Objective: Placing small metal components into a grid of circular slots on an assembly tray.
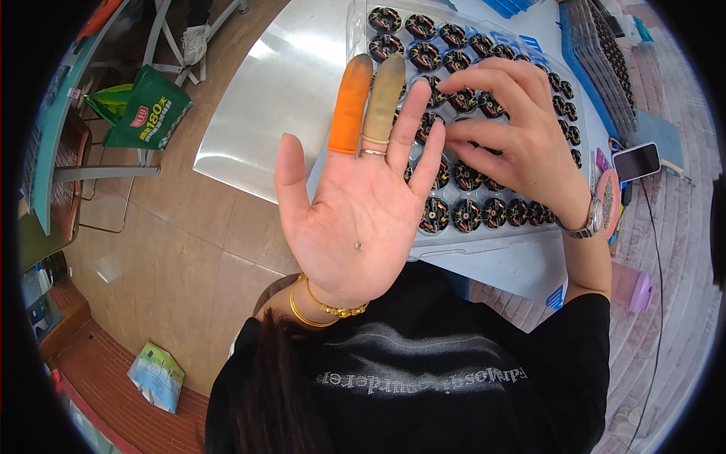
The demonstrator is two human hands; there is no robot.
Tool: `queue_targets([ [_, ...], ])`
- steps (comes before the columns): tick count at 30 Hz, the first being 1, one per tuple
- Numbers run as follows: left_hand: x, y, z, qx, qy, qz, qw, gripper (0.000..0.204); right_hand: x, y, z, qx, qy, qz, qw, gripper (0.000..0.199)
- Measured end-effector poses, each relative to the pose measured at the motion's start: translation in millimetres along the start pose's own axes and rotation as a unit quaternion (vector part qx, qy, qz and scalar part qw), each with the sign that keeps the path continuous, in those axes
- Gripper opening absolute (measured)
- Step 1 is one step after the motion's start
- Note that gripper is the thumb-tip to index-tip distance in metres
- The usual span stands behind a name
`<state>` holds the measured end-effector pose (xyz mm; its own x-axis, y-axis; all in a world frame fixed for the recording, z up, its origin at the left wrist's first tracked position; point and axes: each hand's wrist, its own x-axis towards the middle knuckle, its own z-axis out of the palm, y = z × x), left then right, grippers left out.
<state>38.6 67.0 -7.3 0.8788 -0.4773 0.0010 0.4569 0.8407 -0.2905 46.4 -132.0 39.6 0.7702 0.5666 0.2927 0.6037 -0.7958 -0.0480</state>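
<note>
My left hand (355, 204) is palm up with its fingers stretched out, in front of the tray's left part. An orange finger cot (350, 110) and a tan finger cot (383, 106) cover two of its fingers. A tiny greyish piece (359, 246) lies on the palm, too small to name. Above the clear plastic tray (484, 240), my right hand (514, 125) has thumb and index finger pressed together near the left little finger; whatever they hold is hidden. Round black parts with copper and coloured wires (466, 175) sit in rows in the tray.
Blue-edged stacked trays (597, 68) stand at the far right. Nearer are a phone (637, 163), a pink dish of small bits (607, 200) and a black cable (656, 265). Bare metal sheet (257, 98) covers the table's left. A green bag (151, 110) hangs at the left.
</note>
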Motion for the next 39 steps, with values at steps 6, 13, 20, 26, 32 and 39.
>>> queue_targets([
  [6, 0, 4, 2, -0.001, 0.000, -0.004, 1.000, 0.070, 6, -11, -15, -0.028, -0.013, -0.013, 0.999, 0.018],
  [13, -2, 7, 3, 0.038, 0.010, -0.022, 0.999, 0.076, 23, -54, -27, 0.117, 0.060, 0.018, 0.991, 0.028],
  [20, -11, 14, 9, 0.019, 0.066, -0.064, 0.996, 0.082, 28, -97, -1, 0.215, 0.042, 0.076, 0.973, 0.026],
  [26, -9, 11, 5, 0.083, 0.016, -0.057, 0.995, 0.078, 23, -88, -1, 0.250, 0.024, 0.099, 0.963, 0.023],
  [32, -4, 5, -2, 0.038, -0.033, 0.006, 0.999, 0.074, 7, -40, -26, 0.161, 0.001, 0.110, 0.981, 0.021],
  [39, -3, 3, -1, 0.027, -0.038, 0.000, 0.999, 0.073, -14, -11, -6, 0.120, -0.021, 0.047, 0.991, 0.019],
])
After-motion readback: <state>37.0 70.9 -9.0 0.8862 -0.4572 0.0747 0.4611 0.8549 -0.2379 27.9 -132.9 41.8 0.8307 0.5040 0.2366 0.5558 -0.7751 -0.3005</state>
